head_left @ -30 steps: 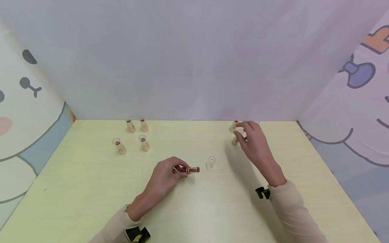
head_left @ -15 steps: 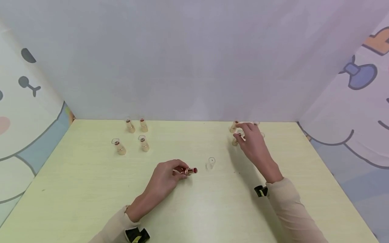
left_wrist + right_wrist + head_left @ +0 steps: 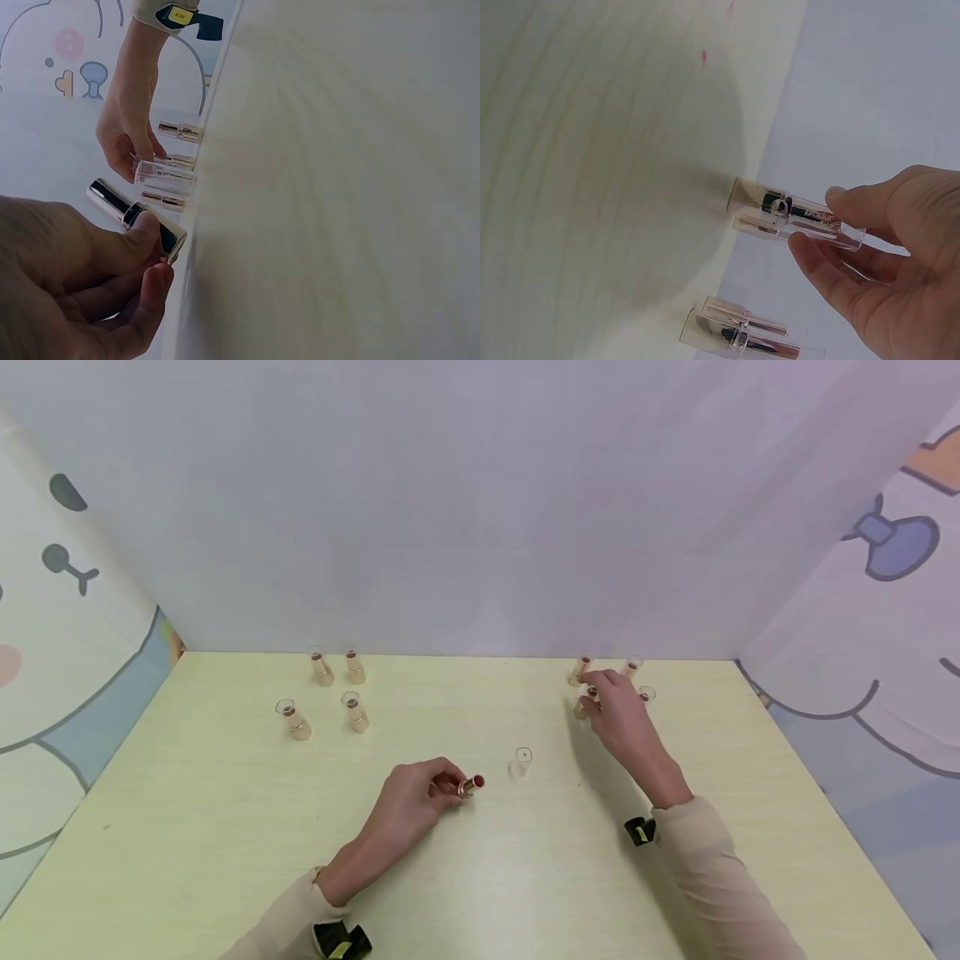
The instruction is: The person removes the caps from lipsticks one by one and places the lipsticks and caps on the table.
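Observation:
My left hand (image 3: 412,797) pinches an uncapped lipstick (image 3: 470,787) above the middle of the table. Its metallic tube (image 3: 112,201) tilts in the left wrist view. A loose clear cap (image 3: 523,758) stands on the table to its right. At the back right, my right hand (image 3: 622,714) has thumb and fingers around the clear cap of an upright lipstick (image 3: 791,210), apparently pinching it. That lipstick stands at the front left of a small group. Behind it is another lipstick (image 3: 580,670), and two more, partly hidden by the hand, stand to the right.
Several upright lipsticks stand at the back left, including a front one (image 3: 295,722) and a back one (image 3: 355,668). A pale curtain (image 3: 465,510) rises behind the table's back edge. Cartoon-printed cloth (image 3: 67,610) flanks both sides.
My right hand has moved slightly down and left, its fingers now lower on the lipstick's cap. The lipstick in my left hand has turned, its open end now pointing more upward.

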Demonstrator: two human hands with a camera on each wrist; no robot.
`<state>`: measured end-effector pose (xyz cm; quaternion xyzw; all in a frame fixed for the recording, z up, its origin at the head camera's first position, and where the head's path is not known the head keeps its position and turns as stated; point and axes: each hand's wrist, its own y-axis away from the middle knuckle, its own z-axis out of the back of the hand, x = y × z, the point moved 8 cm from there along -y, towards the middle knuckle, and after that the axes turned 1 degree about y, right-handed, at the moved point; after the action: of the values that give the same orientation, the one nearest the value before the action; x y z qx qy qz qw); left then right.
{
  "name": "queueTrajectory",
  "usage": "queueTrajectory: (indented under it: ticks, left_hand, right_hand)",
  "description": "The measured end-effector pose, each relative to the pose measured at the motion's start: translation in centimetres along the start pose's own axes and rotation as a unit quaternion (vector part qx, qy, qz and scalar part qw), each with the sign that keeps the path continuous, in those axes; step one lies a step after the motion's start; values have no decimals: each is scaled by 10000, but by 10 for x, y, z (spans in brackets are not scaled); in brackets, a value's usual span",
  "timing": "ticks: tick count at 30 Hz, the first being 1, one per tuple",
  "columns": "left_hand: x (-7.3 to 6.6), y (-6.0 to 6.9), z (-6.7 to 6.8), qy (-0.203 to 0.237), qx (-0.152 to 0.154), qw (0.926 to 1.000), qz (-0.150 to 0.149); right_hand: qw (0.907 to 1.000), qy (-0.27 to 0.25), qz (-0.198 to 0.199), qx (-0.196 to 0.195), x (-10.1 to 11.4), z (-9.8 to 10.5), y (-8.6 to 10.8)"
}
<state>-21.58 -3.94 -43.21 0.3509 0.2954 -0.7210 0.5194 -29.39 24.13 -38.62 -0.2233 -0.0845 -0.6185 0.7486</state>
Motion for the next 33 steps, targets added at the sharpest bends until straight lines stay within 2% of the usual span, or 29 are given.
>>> queueTrajectory:
  ticks: [9, 20, 27, 33]
  left_hand:
    - [2, 0, 0, -41, 5, 10000, 30]
    - [5, -1, 1, -17, 192, 9997, 178]
    - [3, -1, 1, 15, 231, 9997, 48]
    - [3, -1, 1, 87, 322, 9994, -15]
  right_hand:
    - [10000, -4, 26, 40, 0, 0, 0]
    - [9999, -77, 52, -71, 7, 7, 3]
    - [9997, -149, 132, -143, 16, 15, 7]
    - [9981, -289, 359, -404, 33, 30, 11]
